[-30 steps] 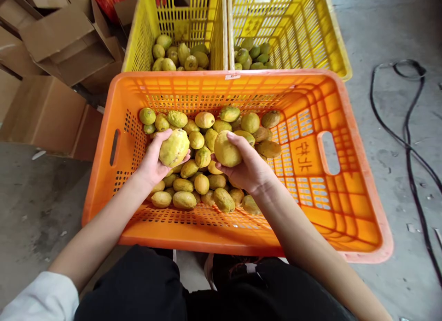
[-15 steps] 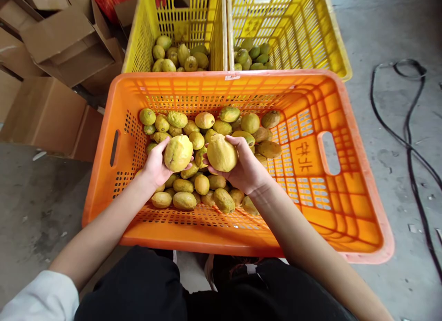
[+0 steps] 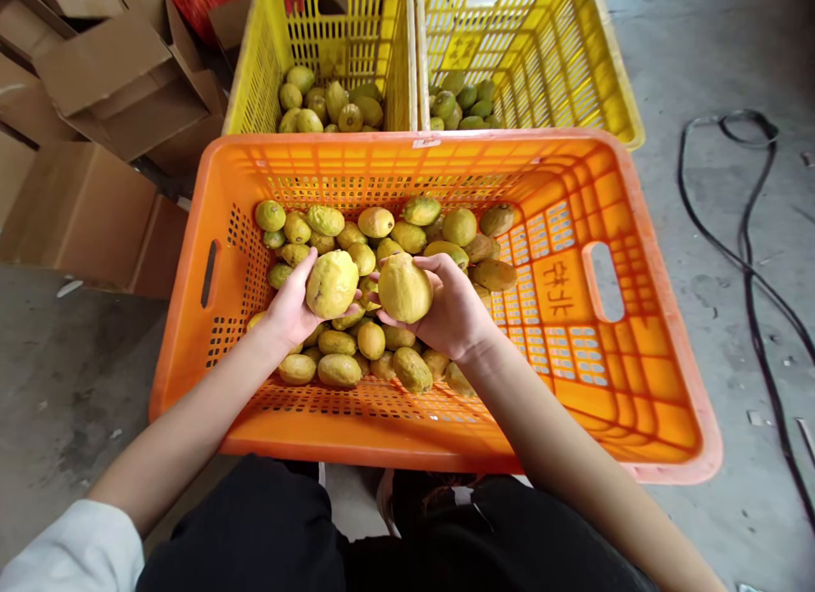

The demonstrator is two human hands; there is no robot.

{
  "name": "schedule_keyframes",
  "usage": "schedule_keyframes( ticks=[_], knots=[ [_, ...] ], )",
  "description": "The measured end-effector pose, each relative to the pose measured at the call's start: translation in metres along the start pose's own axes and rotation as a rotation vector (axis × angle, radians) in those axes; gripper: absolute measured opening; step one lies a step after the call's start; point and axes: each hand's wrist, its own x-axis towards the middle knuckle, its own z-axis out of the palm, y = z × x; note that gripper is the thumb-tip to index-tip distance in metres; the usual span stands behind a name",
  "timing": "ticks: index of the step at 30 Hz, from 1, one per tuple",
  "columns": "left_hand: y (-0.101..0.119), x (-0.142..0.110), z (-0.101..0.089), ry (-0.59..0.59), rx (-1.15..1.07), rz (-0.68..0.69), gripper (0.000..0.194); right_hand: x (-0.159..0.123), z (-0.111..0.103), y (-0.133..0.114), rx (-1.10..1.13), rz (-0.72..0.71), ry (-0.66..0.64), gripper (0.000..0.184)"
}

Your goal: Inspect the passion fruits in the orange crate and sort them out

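Observation:
A big orange crate [image 3: 637, 354] stands on the floor before me, its left half piled with several yellow-green lemons [image 3: 375, 222]. My left hand [image 3: 289, 307] is closed around one large yellow lemon [image 3: 331, 284], held above the pile. My right hand [image 3: 455, 307] grips a second large lemon [image 3: 404, 288] right beside it. The two fruits are nearly touching, a little above the heap.
Two yellow crates stand behind the orange one: the left one [image 3: 255, 82] and the right one [image 3: 604, 74] each hold several lemons. Cardboard boxes [image 3: 82, 201] are stacked at the left. A black cable [image 3: 751, 261] runs over the concrete floor at the right.
Both hands have drawn closer together and risen slightly, bringing the two lemons side by side. The right hand has turned its lemon.

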Motion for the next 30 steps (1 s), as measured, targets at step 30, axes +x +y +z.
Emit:
schedule_keyframes(
  ticks=[30],
  knots=[
    [0.007,-0.008,0.0,-0.013,-0.211,-0.096,0.042,0.003,0.011,-0.002,0.164,0.041,0.177,0.016]
  ],
)
